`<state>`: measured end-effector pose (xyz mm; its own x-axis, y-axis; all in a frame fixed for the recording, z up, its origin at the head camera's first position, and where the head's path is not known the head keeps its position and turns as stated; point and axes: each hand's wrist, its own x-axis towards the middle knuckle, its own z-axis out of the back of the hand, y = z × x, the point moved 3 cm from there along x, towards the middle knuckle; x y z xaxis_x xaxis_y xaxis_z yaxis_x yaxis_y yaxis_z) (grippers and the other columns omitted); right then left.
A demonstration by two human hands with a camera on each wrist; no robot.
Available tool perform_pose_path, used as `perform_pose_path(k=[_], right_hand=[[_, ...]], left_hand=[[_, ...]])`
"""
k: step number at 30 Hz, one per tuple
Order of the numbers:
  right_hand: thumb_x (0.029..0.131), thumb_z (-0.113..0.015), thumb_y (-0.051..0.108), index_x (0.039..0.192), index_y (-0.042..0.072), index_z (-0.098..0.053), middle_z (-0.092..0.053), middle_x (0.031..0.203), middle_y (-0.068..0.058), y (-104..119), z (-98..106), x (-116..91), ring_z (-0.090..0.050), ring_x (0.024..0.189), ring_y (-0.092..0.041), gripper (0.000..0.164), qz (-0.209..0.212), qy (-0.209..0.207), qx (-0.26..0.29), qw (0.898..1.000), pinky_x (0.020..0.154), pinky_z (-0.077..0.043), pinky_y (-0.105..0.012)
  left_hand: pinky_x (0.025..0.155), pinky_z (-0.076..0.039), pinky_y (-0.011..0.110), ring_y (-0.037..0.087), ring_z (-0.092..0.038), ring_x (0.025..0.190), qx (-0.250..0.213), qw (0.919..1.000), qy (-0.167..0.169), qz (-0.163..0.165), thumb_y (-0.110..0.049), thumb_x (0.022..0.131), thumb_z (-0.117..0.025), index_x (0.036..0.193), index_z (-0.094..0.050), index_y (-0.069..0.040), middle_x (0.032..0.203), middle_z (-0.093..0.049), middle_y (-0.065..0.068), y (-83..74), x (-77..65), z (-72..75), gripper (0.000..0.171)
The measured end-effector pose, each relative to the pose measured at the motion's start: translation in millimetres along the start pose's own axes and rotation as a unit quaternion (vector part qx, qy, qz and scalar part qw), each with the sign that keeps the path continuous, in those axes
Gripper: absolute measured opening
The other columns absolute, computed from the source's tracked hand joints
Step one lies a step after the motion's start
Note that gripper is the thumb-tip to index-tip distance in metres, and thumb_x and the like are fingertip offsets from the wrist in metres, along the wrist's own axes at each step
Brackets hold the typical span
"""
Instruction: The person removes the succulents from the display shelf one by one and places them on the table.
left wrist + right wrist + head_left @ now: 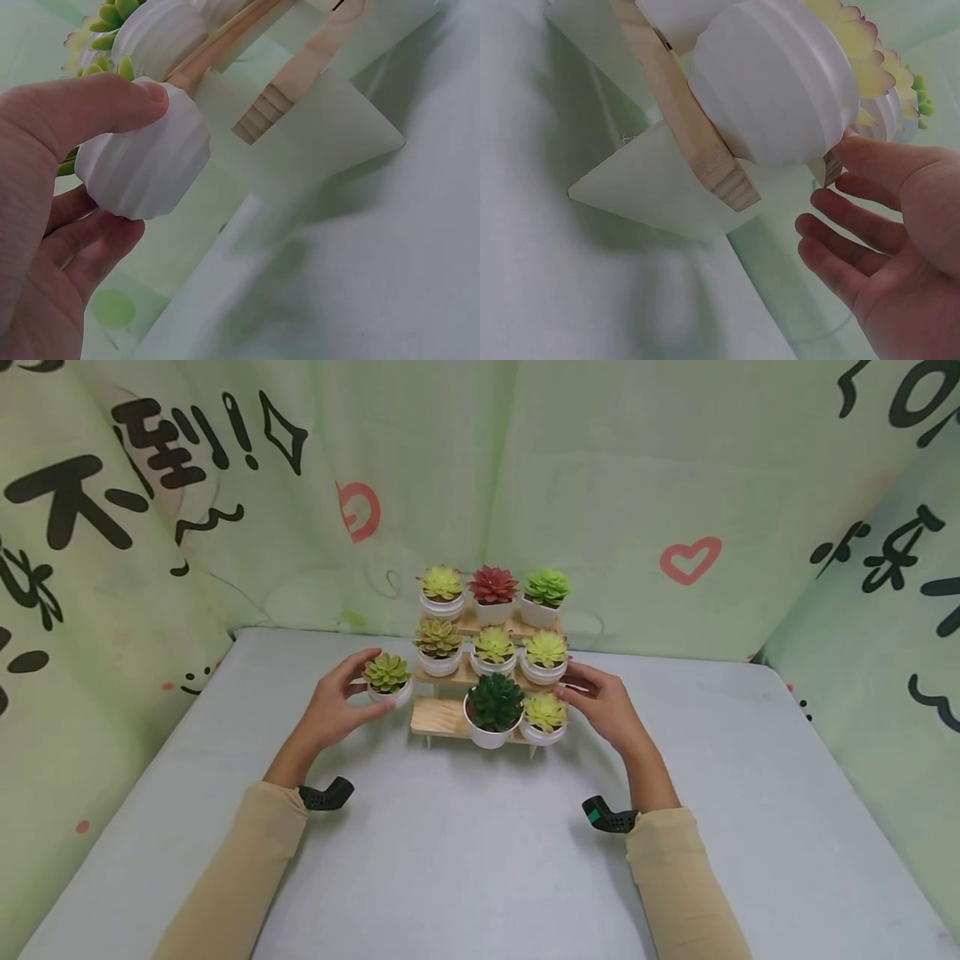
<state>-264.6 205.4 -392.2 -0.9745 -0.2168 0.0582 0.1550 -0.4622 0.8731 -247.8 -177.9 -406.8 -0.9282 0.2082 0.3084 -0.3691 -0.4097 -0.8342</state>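
My left hand [337, 706] grips a small potted succulent [387, 674] with yellow-green leaves, left of a three-tier wooden stand [438, 718]. In the left wrist view, the thumb presses one side of its ribbed white pot [146, 154] and the fingers lie round the other. At the stand's right end, my right hand [603, 702] has its fingers spread loosely. Its thumb tip is right at the ribbed white pot [776, 82] and the middle shelf's end [830, 169] in the right wrist view. A dark green succulent [495, 703] and a yellow one [545, 713] occupy the bottom shelf.
Three potted succulents line the middle shelf, among them an olive-green one [438, 639]. Along the top shelf are a yellow one [441, 583], a red one [492, 585] and a bright green one [547, 587]. A printed green curtain [600, 502] hangs behind the white table [450, 860].
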Motion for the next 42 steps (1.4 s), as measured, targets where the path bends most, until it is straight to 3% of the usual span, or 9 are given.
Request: perform_pose_path(k=[29, 39, 42], right_hand=[[0.094, -0.064, 0.022, 0.142, 0.005, -0.047, -0.053, 0.139, -0.018, -0.8, -0.7, -0.8, -0.051, 0.130, -0.032, 0.053, 0.009, -0.002, 0.004, 1.000, 0.108, -0.045, -0.045], [0.094, -0.064, 0.021, 0.143, 0.006, -0.046, -0.053, 0.140, -0.018, 1.1, 0.2, -1.6, -0.050, 0.131, -0.032, 0.054, 0.004, 0.001, 0.006, 1.000, 0.109, -0.044, -0.044], [0.094, -0.064, 0.020, 0.143, 0.006, -0.046, -0.052, 0.141, -0.018, 1.5, 0.4, -1.4, -0.050, 0.132, -0.032, 0.054, 0.004, 0.001, 0.006, 1.000, 0.110, -0.044, -0.044]], left_hand=[[0.106, -0.047, 0.048, 0.030, -0.048, 0.131, -0.018, 0.9995, -0.012, 0.021, -0.019, 0.081, -0.080, 0.146, -0.041, -0.014, 0.145, -0.046, 0.013, 14.0, 36.5, 0.4, 0.076], [0.106, -0.046, 0.049, 0.034, -0.047, 0.130, -0.026, 0.9991, -0.022, 0.024, -0.010, 0.081, -0.077, 0.147, -0.038, -0.006, 0.144, -0.046, 0.019, 12.4, 47.0, -1.0, 0.076], [0.105, -0.047, 0.049, 0.032, -0.049, 0.129, -0.035, 0.9989, -0.026, 0.016, -0.013, 0.080, -0.079, 0.146, -0.040, -0.007, 0.143, -0.048, 0.016, 22.8, 52.3, -2.8, 0.077]])
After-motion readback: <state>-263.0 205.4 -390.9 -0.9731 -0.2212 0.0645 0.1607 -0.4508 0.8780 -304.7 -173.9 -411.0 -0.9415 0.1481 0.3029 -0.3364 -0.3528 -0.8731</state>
